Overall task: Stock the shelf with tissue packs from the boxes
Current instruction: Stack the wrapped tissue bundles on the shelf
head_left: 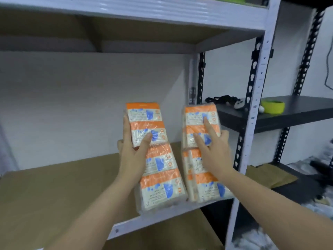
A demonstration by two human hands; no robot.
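Observation:
Two long orange, white and blue tissue packs stand side by side at the right end of the brown shelf board (54, 192), their bottoms near its front edge. My left hand (133, 150) grips the left tissue pack (158, 170) around its upper half, thumb across the front. My right hand (212, 148) lies on the front of the right tissue pack (201, 184), fingers spread over its top half and thumb at its right side. Both packs lean back a little.
A white metal upright (255, 98) bounds the shelf on the right. Beyond it a black shelf (297, 112) carries a green tape roll (273, 106) and dark cables. The shelf board to the left of the packs is bare. Another board is overhead.

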